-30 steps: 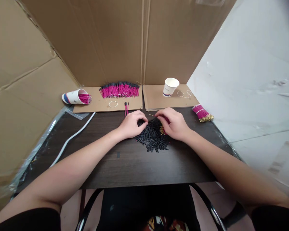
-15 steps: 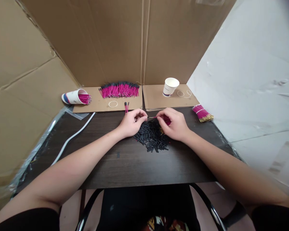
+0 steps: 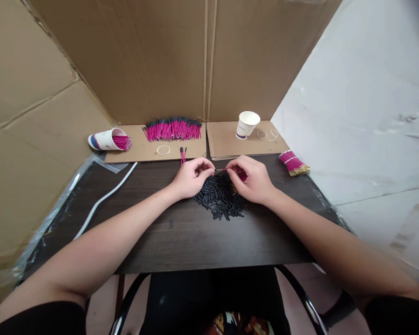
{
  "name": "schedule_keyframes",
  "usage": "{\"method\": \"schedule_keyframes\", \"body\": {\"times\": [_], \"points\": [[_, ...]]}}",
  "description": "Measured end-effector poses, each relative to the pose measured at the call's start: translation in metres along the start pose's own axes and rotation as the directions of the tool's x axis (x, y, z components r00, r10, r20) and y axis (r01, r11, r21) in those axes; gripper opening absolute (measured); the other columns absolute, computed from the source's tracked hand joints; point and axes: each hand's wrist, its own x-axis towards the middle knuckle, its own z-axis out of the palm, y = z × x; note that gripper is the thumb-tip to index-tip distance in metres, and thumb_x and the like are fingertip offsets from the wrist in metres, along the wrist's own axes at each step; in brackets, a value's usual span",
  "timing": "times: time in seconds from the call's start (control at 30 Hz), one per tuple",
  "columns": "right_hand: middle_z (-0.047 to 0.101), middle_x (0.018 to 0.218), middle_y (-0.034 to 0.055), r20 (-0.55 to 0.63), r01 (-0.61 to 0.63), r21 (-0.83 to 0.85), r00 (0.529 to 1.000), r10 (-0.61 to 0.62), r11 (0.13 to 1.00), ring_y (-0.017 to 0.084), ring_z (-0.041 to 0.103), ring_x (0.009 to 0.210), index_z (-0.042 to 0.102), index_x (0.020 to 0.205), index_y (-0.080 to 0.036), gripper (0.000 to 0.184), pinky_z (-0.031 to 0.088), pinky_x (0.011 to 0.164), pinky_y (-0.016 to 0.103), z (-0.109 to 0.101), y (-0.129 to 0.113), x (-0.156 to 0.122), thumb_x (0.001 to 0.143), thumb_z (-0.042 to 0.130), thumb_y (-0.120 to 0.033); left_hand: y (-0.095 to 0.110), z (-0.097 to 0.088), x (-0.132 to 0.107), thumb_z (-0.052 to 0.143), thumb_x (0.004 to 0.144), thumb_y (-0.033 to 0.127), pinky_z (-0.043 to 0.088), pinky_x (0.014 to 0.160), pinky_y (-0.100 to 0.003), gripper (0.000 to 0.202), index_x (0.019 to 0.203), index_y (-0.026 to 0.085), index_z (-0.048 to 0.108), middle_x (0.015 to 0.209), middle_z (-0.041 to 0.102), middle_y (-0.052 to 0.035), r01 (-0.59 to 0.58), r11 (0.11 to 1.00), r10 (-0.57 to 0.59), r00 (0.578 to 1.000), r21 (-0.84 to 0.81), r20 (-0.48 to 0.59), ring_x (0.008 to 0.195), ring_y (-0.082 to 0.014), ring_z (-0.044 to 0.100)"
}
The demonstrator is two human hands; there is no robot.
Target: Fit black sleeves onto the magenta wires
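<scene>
Right hand (image 3: 252, 180) pinches a pink wire (image 3: 222, 170) that points left, above the far edge of the tube pile (image 3: 219, 203) at the centre of the table (image 3: 181, 239). Left hand (image 3: 191, 177) is pinched narrow at the wire's tip; what it holds is too small to tell.

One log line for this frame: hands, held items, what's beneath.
right hand: pinching pink wire | left hand: fingers pinched at its tip, held item unclear | beneath: black tube pile on table
</scene>
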Motion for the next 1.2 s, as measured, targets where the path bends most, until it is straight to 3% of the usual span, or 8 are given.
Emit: {"method": "schedule_keyframes", "body": {"times": [0.3, 0.8, 1.2], "points": [[0.073, 0.088, 0.0056, 0.014, 0.011, 0.001, 1.000, -0.011, 1.000, 0.022, 0.067, 0.080, 0.073, 0.101, -0.021, 0.013, 0.053, 0.074, 0.037, 0.0018, 0.0005, -0.0007, 0.108, 0.062, -0.022, 0.0028, 0.0016, -0.0026, 0.075, 0.097, 0.026, 0.054, 0.070, -0.031, 0.010, 0.100, 0.018, 0.078, 0.090, 0.080, -0.0071, -0.028, 0.999, 0.029, 0.999, 0.045, -0.027, 0.074, -0.0167, 0.068], [0.075, 0.089, 0.0061, 0.011, 0.010, 0.014, 1.000, -0.010, 1.000, 0.021, 0.069, 0.079, 0.075, 0.101, -0.021, 0.014, 0.056, 0.073, 0.037, 0.0036, 0.0001, -0.0016, 0.108, 0.062, -0.022, 0.0056, 0.0027, -0.0048, 0.076, 0.097, 0.028, 0.043, 0.061, -0.028, 0.011, 0.099, 0.018, 0.080, 0.083, 0.078, -0.0045, -0.049, 0.994, 0.053, 0.998, 0.101, -0.037, 0.064, -0.0131, 0.057], [0.077, 0.094, 0.0064, 0.009, -0.004, 0.042, 1.000, 0.004, 0.999, 0.022, 0.071, 0.083, 0.075, 0.104, -0.022, 0.013, 0.058, 0.075, 0.037, 0.0058, -0.0002, -0.0019, 0.109, 0.063, -0.021, 0.0058, 0.0028, -0.0048, 0.076, 0.097, 0.028, 0.051, 0.065, -0.030, 0.012, 0.100, 0.017, 0.080, 0.088, 0.081, -0.0069, -0.049, 0.995, 0.053, 0.998, 0.092, -0.039, 0.070, -0.0158, 0.066]]}}
